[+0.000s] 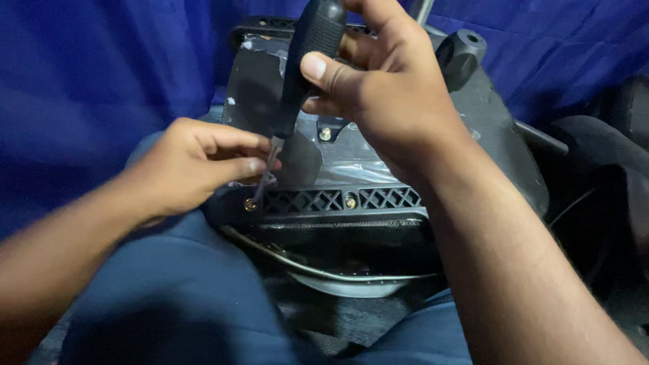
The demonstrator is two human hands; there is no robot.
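Your right hand [385, 88] is wrapped around the thick black handle of a screwdriver with a thin metal shaft [304, 61], holding it steeply tilted so the tip comes down on the brass-coloured screw at the left end of the black plastic lattice bar [251, 203]. Your left hand [193, 165] is closed in a pinch around the lower shaft just above that screw, steadying it. The black metal-and-plastic chair mechanism plate [487, 128] lies across your lap on your blue trousers [176, 297], partly covered by clear plastic wrap. As far as the view shows, the job looks partway: a second brass screw [350, 201] sits in the middle of the lattice bar and a third one [325, 134] higher on the plate, both seated in their holes, while the left one is the one under the tip; whether it is tight or loose you cannot tell. Room is narrow: your left fingers crowd the shaft, a curved grey metal rod [324, 270] runs just below the bar, a black knob [461, 54] stands near your right knuckles, and blue cloth [101, 74] hangs close behind. Open space lies mainly above the handle.
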